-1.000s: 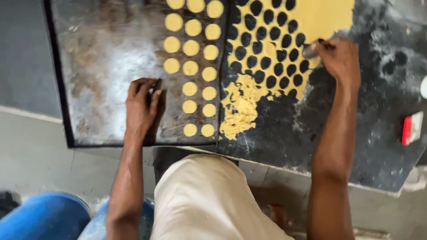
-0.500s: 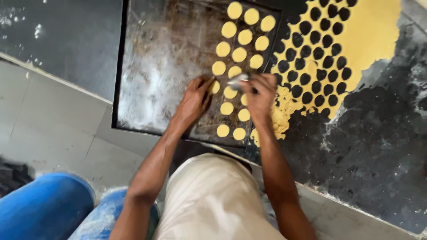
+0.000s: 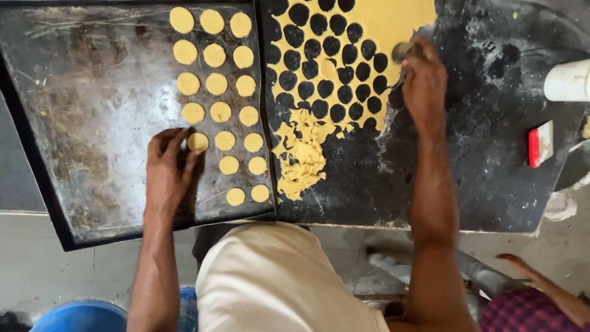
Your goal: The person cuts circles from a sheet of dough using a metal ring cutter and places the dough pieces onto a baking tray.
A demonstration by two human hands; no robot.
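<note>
We are pressing our left hand [image 3: 169, 163], fingers spread flat, on a dough round [image 3: 197, 142] at the tray's [image 3: 92, 123] 5 o'clock; our right hand [image 3: 424, 80] is closing around a small cutter [image 3: 402, 50] on the rolled dough sheet [image 3: 381, 24] at 1 o'clock. We are judging the rounds soft, light and easily dented, best lifted by the edges.

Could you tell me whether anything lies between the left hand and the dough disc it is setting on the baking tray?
Nothing visible does: the left hand already rests its fingertips on the dough disc, which lies on the baking tray at the left end of a row.
</note>
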